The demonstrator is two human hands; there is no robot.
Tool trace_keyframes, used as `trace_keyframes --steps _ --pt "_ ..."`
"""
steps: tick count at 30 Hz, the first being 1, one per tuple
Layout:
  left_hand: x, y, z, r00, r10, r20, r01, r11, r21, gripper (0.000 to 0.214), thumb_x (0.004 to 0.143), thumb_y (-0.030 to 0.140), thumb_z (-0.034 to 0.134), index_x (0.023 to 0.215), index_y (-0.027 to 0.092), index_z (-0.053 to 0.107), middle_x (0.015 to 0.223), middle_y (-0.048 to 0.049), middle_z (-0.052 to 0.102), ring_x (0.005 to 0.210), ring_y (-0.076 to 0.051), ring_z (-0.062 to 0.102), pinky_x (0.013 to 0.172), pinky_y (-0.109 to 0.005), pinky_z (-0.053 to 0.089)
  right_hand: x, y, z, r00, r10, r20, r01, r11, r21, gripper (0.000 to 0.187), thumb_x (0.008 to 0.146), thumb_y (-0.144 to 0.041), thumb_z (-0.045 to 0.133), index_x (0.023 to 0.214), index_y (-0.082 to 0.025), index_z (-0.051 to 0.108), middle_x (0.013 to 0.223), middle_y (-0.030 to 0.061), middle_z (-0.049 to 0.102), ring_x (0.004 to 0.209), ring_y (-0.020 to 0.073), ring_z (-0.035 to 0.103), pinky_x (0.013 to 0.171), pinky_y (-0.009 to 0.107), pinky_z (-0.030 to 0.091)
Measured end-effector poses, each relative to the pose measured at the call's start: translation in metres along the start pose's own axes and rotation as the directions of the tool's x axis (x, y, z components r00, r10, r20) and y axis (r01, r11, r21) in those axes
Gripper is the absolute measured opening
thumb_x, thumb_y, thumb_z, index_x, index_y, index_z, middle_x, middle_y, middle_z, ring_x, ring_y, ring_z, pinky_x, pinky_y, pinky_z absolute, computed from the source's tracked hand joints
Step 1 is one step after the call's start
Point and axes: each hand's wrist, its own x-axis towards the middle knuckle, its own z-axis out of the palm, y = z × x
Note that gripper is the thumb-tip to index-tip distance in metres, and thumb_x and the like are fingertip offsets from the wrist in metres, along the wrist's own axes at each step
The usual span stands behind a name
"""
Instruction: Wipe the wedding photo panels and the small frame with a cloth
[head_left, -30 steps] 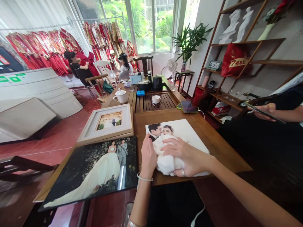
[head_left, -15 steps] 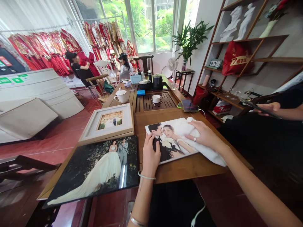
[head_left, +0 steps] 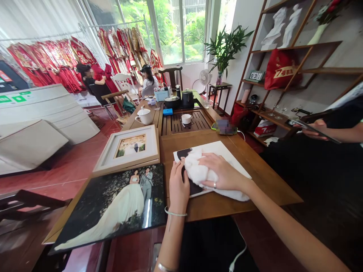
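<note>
A wedding photo panel (head_left: 228, 153) lies on the wooden table with a white edge around it. Along its left border rests my left hand (head_left: 179, 185), fingers stretched and thumb apart, touching the panel. My right hand (head_left: 222, 172) grips a fluffy white cloth (head_left: 195, 166) and presses it on the panel, hiding most of the couple pictured there. To the left, a large glossy dark wedding photo (head_left: 119, 206) overhangs the table edge. Behind it lies a pale wooden frame (head_left: 154, 151) with a smaller couple photo inside.
Farther back on the table (head_left: 272, 190) stand a lidded white cup (head_left: 144, 116), a small white cup (head_left: 186, 119) on a slatted tea tray (head_left: 195, 125) and a phone (head_left: 225, 127) on a cable. At right, a person's hand (head_left: 314, 128) holds a phone. Two people sit near red garments (head_left: 51, 56).
My right hand has slid the white cloth leftward across the photo panel, covering the pictured faces and baring the upper right corner. My left hand stays at the panel's left edge.
</note>
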Motion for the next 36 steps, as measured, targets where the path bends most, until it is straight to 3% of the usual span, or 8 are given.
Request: trace_keyframes --steps 4,9,13,16,22,30,33,36 --pt "0.001 -0.001 -0.001 0.998 -0.014 -0.068 0.017 0.999 0.037 0.025 0.089 0.013 0.051 0.106 0.015 0.069 0.118 -0.0157 0.069 0.117 -0.026 0.062 0.105 -0.046 0.048 -0.031 -0.001 -0.008 1.000 0.016 -0.009 -0.015 0.998 0.062 0.051 0.078 -0.046 0.070 0.120 -0.021 0.059 0.130 0.0125 0.061 0.133 0.0320 0.044 0.107 0.052 0.040" --pt "0.001 -0.005 0.003 0.994 -0.008 -0.109 0.011 1.000 0.020 0.021 0.088 0.014 0.054 0.097 0.016 0.073 0.111 -0.0141 0.073 0.114 -0.027 0.065 0.102 -0.048 0.050 -0.054 0.035 -0.016 0.967 0.211 -0.145 -0.219 0.975 -0.047 0.051 0.081 -0.050 0.064 0.123 -0.022 0.060 0.130 0.0142 0.061 0.129 0.0346 0.048 0.105 0.055 0.042" --pt "0.002 -0.007 0.004 0.991 -0.017 -0.129 0.015 1.000 -0.014 0.018 0.086 0.015 0.057 0.093 0.018 0.074 0.107 -0.0126 0.074 0.111 -0.027 0.067 0.099 -0.046 0.053 -0.041 0.073 -0.019 0.924 0.320 -0.208 -0.344 0.935 -0.090 0.052 0.079 -0.052 0.063 0.120 -0.021 0.061 0.128 0.0159 0.061 0.124 0.0367 0.052 0.100 0.056 0.045" --pt "0.003 -0.007 0.003 0.993 -0.020 -0.115 0.020 1.000 -0.005 0.018 0.087 0.014 0.057 0.093 0.016 0.074 0.107 -0.0134 0.074 0.110 -0.027 0.068 0.098 -0.046 0.053 -0.015 0.085 -0.019 0.916 0.352 -0.194 -0.381 0.915 -0.135 0.050 0.078 -0.051 0.064 0.118 -0.020 0.062 0.126 0.0159 0.062 0.122 0.0376 0.052 0.097 0.057 0.045" --pt "0.003 -0.004 0.001 0.995 -0.002 -0.105 0.002 1.000 -0.005 0.022 0.087 0.012 0.054 0.099 0.018 0.071 0.109 -0.0115 0.074 0.114 -0.027 0.066 0.099 -0.045 0.053 0.020 0.051 -0.005 0.954 0.271 -0.128 -0.294 0.930 -0.220 0.050 0.080 -0.050 0.063 0.119 -0.019 0.061 0.132 0.0174 0.058 0.128 0.0404 0.045 0.097 0.062 0.041" --pt "0.000 0.003 -0.002 0.999 0.001 -0.046 0.000 0.999 0.039 0.033 0.087 0.014 0.052 0.119 0.016 0.059 0.124 -0.0154 0.065 0.121 -0.028 0.059 0.105 -0.047 0.047 -0.013 -0.005 0.005 0.995 0.053 -0.082 -0.062 0.992 -0.106 0.047 0.080 -0.043 0.066 0.121 -0.021 0.057 0.133 0.0146 0.058 0.131 0.0350 0.043 0.099 0.054 0.042" --pt "-0.001 0.002 -0.001 1.000 -0.003 -0.009 0.003 0.999 0.052 0.036 0.088 0.013 0.050 0.123 0.015 0.058 0.129 -0.0164 0.063 0.126 -0.028 0.056 0.108 -0.048 0.044 -0.026 -0.006 0.005 0.992 0.064 -0.108 -0.075 0.992 -0.100 0.044 0.082 -0.043 0.065 0.119 -0.021 0.057 0.132 0.0128 0.059 0.132 0.0336 0.042 0.100 0.052 0.042" --pt "-0.001 0.000 0.000 1.000 -0.011 0.011 0.010 0.999 0.053 0.036 0.089 0.014 0.048 0.124 0.015 0.058 0.130 -0.0161 0.063 0.128 -0.028 0.055 0.108 -0.048 0.044 -0.027 0.008 0.006 0.969 0.166 -0.185 -0.192 0.972 -0.132 0.044 0.083 -0.044 0.061 0.120 -0.022 0.056 0.129 0.0132 0.061 0.130 0.0346 0.045 0.098 0.053 0.044"
